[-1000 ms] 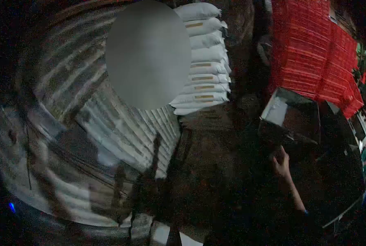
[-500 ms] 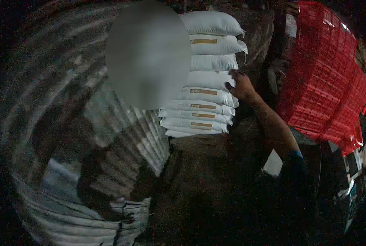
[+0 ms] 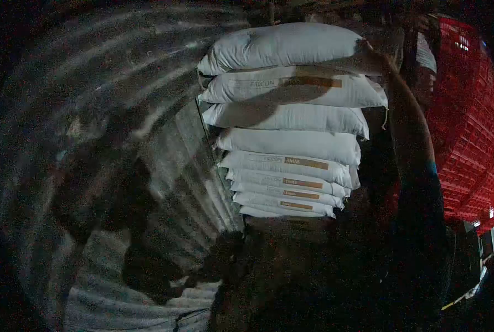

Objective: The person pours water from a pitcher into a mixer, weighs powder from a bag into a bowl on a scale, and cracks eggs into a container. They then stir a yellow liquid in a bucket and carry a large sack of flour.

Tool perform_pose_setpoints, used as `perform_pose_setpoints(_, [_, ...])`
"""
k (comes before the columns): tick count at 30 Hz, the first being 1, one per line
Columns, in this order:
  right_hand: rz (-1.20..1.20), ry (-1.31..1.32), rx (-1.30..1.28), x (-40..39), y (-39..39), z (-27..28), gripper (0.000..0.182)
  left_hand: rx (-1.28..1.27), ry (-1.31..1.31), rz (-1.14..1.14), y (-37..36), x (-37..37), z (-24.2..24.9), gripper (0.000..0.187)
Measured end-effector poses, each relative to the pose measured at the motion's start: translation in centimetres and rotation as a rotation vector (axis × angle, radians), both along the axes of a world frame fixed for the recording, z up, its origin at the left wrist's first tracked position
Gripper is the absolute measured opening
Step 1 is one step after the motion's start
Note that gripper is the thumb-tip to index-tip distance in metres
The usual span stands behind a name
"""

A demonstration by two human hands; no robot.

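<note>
Several white sacks (image 3: pixel 291 145) are piled flat on one another in front of me, some with a brown printed band. The top sack (image 3: pixel 286 47) is plump and lies across the pile. My right hand (image 3: pixel 372 51) is up at the right end of that top sack, its fingers dim against the cloth. From there my right arm runs down along the right side of the pile to a dark sleeve with a blue edge. My left hand is out of view. A dark shadow falls across the upper sacks.
Red plastic crates (image 3: pixel 462 122) are stacked on the right. A corrugated metal wall (image 3: pixel 186 160) runs along the left, with dark shadows on it. Beneath the sacks is a dark brown block-like base (image 3: pixel 286 232).
My right hand has risen from the middle of the pile to the top sack's right end. The view has shifted closer to the pile, and the grey blurred oval is gone.
</note>
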State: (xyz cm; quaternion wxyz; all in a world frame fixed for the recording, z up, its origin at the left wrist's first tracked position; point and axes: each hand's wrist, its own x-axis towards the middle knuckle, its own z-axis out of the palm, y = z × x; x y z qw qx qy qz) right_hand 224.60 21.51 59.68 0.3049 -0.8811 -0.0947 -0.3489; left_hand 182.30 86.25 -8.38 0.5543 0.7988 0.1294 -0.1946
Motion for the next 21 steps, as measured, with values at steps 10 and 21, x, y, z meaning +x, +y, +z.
perform_pose_setpoints(10, [-0.478, 0.020, -0.164, -4.1, 0.8, -1.4, 0.047, -0.615, -0.434, 0.351, 0.8, 11.8, 15.2, 0.044])
perform_pose_setpoints(21, [-0.404, 0.223, -0.287, -6.3, -6.1, -1.0, 0.061, -1.000, -0.755, -0.358, -20.5, 33.6, 52.3, 0.047])
